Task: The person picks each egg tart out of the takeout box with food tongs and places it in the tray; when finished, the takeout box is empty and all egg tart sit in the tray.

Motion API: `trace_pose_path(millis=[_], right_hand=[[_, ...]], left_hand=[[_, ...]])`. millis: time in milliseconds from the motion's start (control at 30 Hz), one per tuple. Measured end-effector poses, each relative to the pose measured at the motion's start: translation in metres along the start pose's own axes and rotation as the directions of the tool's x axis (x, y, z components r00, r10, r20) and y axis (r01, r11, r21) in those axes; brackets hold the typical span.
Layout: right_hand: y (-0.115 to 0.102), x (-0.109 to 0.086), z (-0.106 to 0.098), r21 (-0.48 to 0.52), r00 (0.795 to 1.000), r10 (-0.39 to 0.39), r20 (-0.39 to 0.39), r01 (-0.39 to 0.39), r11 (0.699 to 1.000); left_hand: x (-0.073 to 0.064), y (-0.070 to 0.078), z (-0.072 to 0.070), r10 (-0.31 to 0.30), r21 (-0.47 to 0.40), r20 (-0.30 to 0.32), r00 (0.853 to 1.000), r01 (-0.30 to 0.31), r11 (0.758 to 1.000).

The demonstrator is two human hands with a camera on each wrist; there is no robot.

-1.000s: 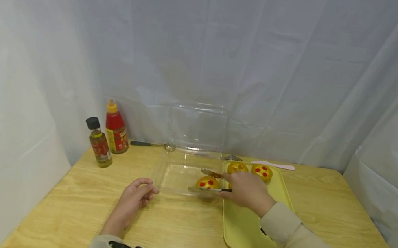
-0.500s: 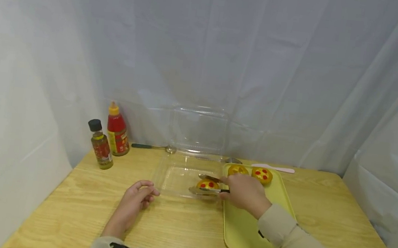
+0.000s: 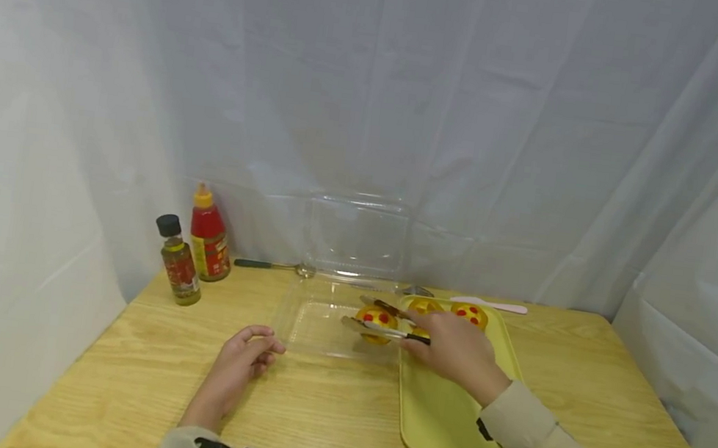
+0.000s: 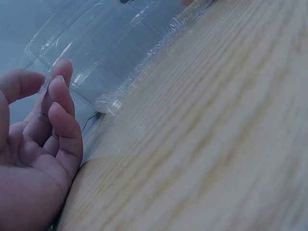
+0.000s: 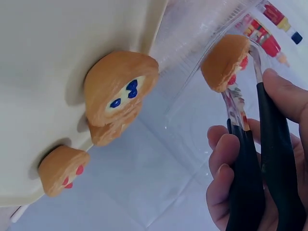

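My right hand point(image 3: 459, 352) grips a pair of black-handled tongs point(image 5: 246, 173). The tongs' metal tips stand on either side of a red-dotted tart point(image 3: 378, 319), which is in the right part of the hinged clear plastic container point(image 3: 318, 349). Whether both tips press on the tart I cannot tell. My left hand point(image 3: 239, 365) rests on the table by the container's front left corner, fingers loosely curled; contact with the rim is unclear. More tarts sit on the yellow tray point(image 3: 442, 426): a blue-dotted tart point(image 5: 118, 89), a red-dotted tart point(image 5: 62, 171) and one partly hidden.
The container's raised lid point(image 3: 358, 235) leans near the white curtain. At the back left stand a red sauce bottle point(image 3: 210, 244) and a black-capped bottle point(image 3: 179, 270). Along the back edge lie a dark-handled spoon point(image 3: 261, 265) and a pink knife point(image 3: 496, 305).
My right hand has shifted slightly right and the tongs' tips have risen a little around the tart. The tart stays in nearly the same place. My left hand has hardly moved.
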State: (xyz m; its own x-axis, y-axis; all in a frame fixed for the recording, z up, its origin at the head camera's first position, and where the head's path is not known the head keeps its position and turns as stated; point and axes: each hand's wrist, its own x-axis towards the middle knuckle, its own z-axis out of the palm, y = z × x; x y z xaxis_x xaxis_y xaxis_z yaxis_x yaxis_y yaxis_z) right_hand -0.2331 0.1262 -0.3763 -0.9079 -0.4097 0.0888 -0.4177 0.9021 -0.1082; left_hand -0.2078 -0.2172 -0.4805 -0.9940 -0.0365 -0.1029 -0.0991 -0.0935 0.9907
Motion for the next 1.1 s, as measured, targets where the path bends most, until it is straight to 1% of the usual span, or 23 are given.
trace_pose_path(millis=[100, 233, 400, 533, 767, 933, 1100], right_hand=[[0.004, -0.007, -0.003, 0.007, 1.000, 0.002, -0.018, -0.002, 1.000], [0.012, -0.017, -0.008, 0.031, 0.999, -0.001, -0.045, 0.003, 1.000], [0.027, -0.030, -0.013, 0.025, 0.993, -0.017, -0.120, 0.020, 0.999], [0.041, -0.042, -0.018, 0.036, 0.987, 0.003, -0.160, 0.003, 0.999], [0.068, -0.067, -0.023, 0.054, 0.985, 0.080, -0.154, -0.072, 0.996], [0.085, -0.084, -0.023, 0.044, 0.980, 0.104, -0.171, -0.098, 0.994], [0.100, -0.097, -0.019, 0.027, 0.979, 0.146, -0.144, -0.143, 0.989]], left_hand=[[0.001, 0.000, 0.000, -0.015, -0.005, -0.007, 1.000, 0.015, 1.000], [0.000, 0.001, 0.000, -0.019, -0.003, -0.013, 1.000, 0.019, 1.000], [-0.001, -0.001, -0.001, -0.017, 0.001, -0.017, 1.000, 0.017, 1.000], [-0.001, -0.001, -0.001, -0.012, 0.014, -0.015, 1.000, 0.013, 1.000], [0.000, 0.001, -0.002, -0.036, 0.022, -0.009, 0.999, 0.037, 0.999], [0.000, 0.001, -0.001, -0.031, 0.027, 0.000, 1.000, 0.031, 0.999], [0.001, 0.001, 0.000, -0.026, 0.021, 0.003, 1.000, 0.026, 0.999]])
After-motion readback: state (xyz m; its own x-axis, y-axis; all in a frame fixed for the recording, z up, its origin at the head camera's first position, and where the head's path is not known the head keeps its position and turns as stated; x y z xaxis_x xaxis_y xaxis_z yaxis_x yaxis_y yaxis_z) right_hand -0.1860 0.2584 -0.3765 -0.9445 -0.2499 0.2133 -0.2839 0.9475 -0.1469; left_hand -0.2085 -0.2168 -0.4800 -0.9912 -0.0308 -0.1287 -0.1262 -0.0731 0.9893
